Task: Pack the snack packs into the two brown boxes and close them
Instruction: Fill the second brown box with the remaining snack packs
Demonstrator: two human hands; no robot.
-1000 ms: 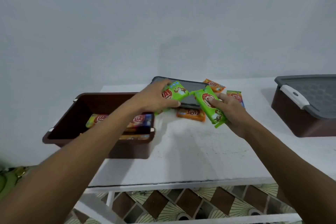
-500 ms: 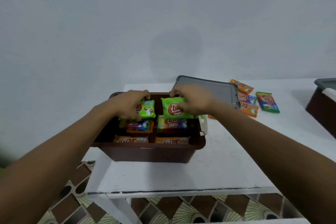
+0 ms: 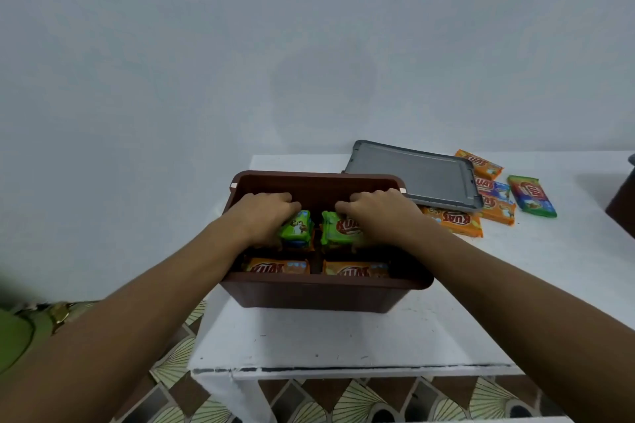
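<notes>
Since half a second ago the two green packs have gone down from rim level into the brown box (image 3: 323, 285), which sits mid-frame on the white table (image 3: 343, 336). The grey lid (image 3: 412, 175) lies flat behind it, to the upper right. The left hand (image 3: 264, 216) holds the left green pack (image 3: 297, 230) and the right hand (image 3: 381, 216) the right green pack (image 3: 338, 230), fingers curled over their far ends. The loose packs (image 3: 453, 218) lie right of centre, some seemingly tucked under the lid, with long axes roughly across the frame. The right hand is nearer them.
</notes>
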